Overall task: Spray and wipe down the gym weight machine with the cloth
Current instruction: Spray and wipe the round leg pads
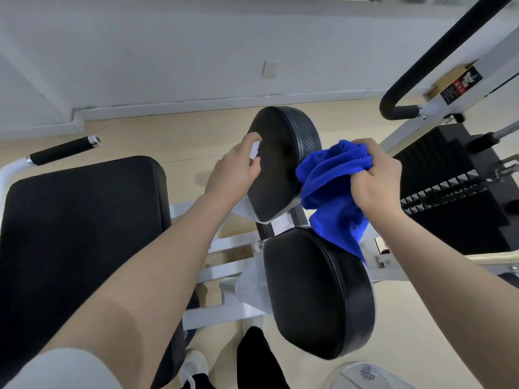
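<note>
Right hand point(375, 181) is fisted round a bunched blue cloth point(332, 192), fingers curled tight into the folds. Left hand point(234, 171) is closed on something small and white point(255, 149) held against the upper pad; cannot tell what it is, maybe a spray head or a wipe, most of it is hidden by my fingers.

Largest first. Machine point(280, 220), white steel frame: heavy and rigid, judging by the weight stack point(449, 189) on my right, so it should not shift under wiping and I can lean on it. Seat point(84, 228) on my left, a broad black vinyl slab, looks firm with slight give and smooth, probably slick when wet. Two oval pads on the centre post: upper pad point(280, 164) tilted with its face to my left, lower pad point(323, 293) nearer me. Same vinyl, padded; whether they swivel I cannot tell, so steadying a pad at its rim with the left hand seems wise. Black foam grips: handle point(64, 150) far left, curved bar point(438, 60) top right. These look softer and more porous and would likely hold moisture.

Cloth is soft, light and limp. It touches the right edge of the upper pad, and a loose tail hangs down to the lower pad's top edge. Best held as a wad in the palm, as now; the tail could snag on brackets.

White thing looks light and small, a fingertip hold should do.
</note>
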The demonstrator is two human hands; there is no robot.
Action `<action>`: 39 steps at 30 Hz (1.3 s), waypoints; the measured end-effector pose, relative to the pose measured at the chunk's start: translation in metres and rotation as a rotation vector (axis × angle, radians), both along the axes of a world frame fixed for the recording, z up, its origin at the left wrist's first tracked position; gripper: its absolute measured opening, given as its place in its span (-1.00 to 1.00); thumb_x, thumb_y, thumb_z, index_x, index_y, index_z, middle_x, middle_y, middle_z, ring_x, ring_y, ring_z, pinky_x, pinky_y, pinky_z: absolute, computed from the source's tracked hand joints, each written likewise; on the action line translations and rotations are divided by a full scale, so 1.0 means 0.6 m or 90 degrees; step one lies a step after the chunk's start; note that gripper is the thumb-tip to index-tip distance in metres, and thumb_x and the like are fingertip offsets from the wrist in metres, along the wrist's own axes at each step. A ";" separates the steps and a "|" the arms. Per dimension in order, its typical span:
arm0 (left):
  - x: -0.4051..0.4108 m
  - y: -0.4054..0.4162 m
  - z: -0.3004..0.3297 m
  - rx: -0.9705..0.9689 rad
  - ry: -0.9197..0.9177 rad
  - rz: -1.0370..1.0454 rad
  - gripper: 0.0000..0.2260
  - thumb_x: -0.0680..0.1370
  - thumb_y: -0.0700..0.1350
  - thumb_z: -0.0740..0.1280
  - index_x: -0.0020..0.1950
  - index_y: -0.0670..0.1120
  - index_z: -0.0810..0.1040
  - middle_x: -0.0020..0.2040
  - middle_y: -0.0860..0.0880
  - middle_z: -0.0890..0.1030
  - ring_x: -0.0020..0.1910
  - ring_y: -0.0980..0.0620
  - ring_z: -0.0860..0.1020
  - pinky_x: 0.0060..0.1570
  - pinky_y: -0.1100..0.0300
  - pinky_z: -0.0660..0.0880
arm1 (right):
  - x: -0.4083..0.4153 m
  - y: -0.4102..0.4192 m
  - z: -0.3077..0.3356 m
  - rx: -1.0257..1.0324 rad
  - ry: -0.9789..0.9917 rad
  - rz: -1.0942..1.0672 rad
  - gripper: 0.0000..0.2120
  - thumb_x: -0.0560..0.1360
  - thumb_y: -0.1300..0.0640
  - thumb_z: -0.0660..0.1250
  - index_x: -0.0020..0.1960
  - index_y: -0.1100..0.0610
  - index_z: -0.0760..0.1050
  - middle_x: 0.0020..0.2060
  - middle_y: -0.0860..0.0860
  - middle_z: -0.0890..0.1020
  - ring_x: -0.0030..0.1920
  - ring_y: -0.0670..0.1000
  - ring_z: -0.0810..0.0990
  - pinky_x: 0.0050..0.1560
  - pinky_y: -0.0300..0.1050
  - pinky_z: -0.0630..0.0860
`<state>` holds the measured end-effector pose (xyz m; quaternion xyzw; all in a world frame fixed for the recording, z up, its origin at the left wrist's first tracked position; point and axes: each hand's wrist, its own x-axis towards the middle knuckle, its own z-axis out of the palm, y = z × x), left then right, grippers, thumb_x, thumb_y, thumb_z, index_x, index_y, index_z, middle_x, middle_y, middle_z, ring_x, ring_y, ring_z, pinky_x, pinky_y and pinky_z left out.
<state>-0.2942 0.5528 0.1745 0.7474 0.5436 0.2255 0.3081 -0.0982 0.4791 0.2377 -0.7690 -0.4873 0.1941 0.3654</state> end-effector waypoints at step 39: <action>-0.111 0.086 -0.070 -0.079 -0.155 0.234 -0.54 0.52 -0.12 0.31 0.39 -0.07 0.29 0.22 -0.06 0.47 0.00 0.03 0.46 -0.05 0.22 0.33 | -0.136 0.180 -0.138 0.029 -0.856 0.325 -0.76 0.36 0.23 0.18 -0.05 0.16 0.57 0.12 0.13 0.40 -0.04 0.11 0.33 -0.10 -0.05 0.29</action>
